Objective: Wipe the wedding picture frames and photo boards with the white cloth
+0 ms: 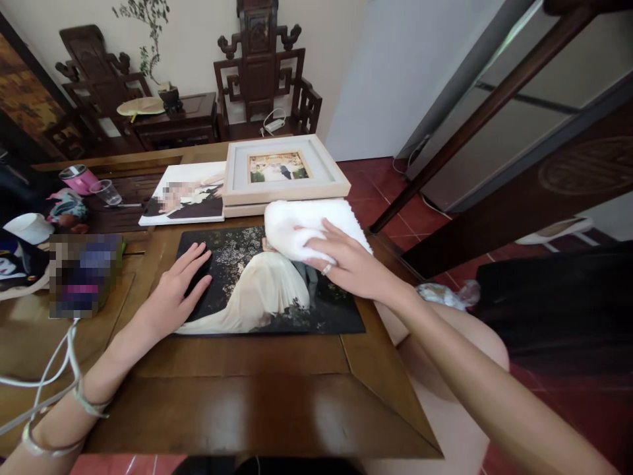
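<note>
Head camera view: a dark glossy photo print (270, 284) is seen lying flat on the wooden tabletop (257, 396) at the centre of the frame. The left hand (180, 290) is laid flat, fingers spread, on the print's left edge, holding nothing. The right hand (346, 260) is pressed on a white cloth (297, 227), which is bunched under the fingers and rests on the print's upper right corner.

As a judgement, the wiping seems to be under way: only the upper right corner is covered by the cloth, and whether the lower and left parts have been wiped cannot be told.

Three pictures are counted: the print under the hands, a second unframed print (185, 194) at upper left of centre, and one light wooden picture frame (281, 171) lying just above the cloth. One cloth is seen. At the left of the frame, one pink cup (79, 178) and one clear plastic cup (106, 191) stand close together.
</note>
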The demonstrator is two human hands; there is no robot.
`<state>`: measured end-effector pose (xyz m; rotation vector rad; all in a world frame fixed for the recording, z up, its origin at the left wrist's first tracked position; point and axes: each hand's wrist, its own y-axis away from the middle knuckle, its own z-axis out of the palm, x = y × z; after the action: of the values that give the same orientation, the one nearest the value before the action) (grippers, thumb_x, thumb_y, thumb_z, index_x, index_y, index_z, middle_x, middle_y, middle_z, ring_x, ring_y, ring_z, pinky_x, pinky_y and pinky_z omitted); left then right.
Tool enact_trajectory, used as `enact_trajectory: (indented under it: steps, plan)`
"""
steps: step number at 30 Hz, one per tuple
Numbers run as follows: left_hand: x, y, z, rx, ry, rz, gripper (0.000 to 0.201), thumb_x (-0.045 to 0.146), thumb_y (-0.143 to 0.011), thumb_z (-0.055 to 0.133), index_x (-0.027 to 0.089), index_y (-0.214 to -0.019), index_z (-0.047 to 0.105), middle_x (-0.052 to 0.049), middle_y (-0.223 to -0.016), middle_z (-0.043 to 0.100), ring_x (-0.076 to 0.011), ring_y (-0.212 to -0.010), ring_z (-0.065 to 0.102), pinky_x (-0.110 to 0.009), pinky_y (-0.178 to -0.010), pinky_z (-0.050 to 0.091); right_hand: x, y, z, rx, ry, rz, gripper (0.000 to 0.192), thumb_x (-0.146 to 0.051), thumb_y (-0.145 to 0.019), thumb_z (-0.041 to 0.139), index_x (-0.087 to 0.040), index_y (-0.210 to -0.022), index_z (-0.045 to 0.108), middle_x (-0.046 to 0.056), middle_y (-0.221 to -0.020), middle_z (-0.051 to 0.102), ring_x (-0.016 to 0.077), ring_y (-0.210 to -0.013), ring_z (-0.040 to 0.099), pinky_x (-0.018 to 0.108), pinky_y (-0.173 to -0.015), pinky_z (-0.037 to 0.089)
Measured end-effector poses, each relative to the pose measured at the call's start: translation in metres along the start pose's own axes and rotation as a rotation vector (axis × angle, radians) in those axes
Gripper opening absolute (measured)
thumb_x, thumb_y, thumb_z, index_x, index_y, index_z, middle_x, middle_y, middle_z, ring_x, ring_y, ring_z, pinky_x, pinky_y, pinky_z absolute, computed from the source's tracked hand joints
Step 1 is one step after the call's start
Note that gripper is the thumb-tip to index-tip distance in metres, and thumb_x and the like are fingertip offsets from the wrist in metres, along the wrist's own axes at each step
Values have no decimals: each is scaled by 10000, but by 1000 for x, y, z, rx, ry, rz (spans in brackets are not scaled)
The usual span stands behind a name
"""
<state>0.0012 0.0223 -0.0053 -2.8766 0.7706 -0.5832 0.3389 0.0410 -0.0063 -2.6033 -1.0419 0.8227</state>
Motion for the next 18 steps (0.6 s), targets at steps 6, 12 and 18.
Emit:
enact_trajectory:
  steps: [6,12,18]
  plan:
    - [-1,2,1,13,10,-11,519,436,-1004,378,120,-1405,473,-139,-1546,400,-258,-1463,306,-478,-1201,264,-30,17,3,3,23,24,140,-153,-934,449,-224,-902,565,128,-1201,685,284,-1343,474,637,-1157,243]
    - [0,3,3,21,11,-26,514,432,-1005,373,143,-1421,457,-122,-1556,387,-254,-1464,305,-491,-1193,278,-93,72,-1,-107,-24,-115,246,-3,-749,450,-225,-805,541,111,-1413,562,267,-1420,353,592,-1187,203]
    - [-1,3,1,-18,12,-39,520,448,-1003,364,173,-1437,439,-110,-1575,355,-260,-1472,285,-518,-1184,280,-77,55,-13,-171,-48,-96,208,-70,-841,465,-244,-837,578,77,-1433,547,243,-1370,437,520,-1177,282]
